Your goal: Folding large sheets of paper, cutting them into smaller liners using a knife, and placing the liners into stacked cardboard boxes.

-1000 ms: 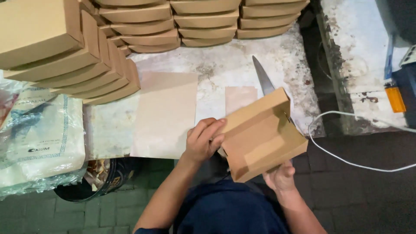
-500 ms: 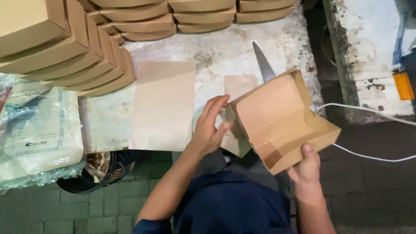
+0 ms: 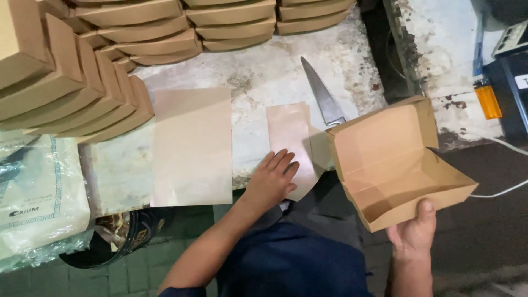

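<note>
Right hand (image 3: 413, 234) has the open brown cardboard box (image 3: 393, 165) pinched at its near bottom edge, thumb over the front wall, holding it clear of the bench (image 3: 286, 66) and off to the right, mouth tilted up toward the camera, so the bare inside shows. Left hand (image 3: 273, 179) is flat and spread, fingers resting on the small sheet of brown paper (image 3: 290, 140) at the bench's front edge, which pins the sheet where it overhangs. The two hands are well apart, one clamped on the box, the other open and pressing. Just left of that lies a larger sheet of brown paper (image 3: 192, 146), flat and untouched. A knife (image 3: 322, 93) lies behind the small sheet, blade pointing away, handle hidden behind the box. Folded boxes stand stacked (image 3: 82, 88) along the back and left, within easy reach. An orange lighter (image 3: 488, 100) sits on the surface to the right.
</note>
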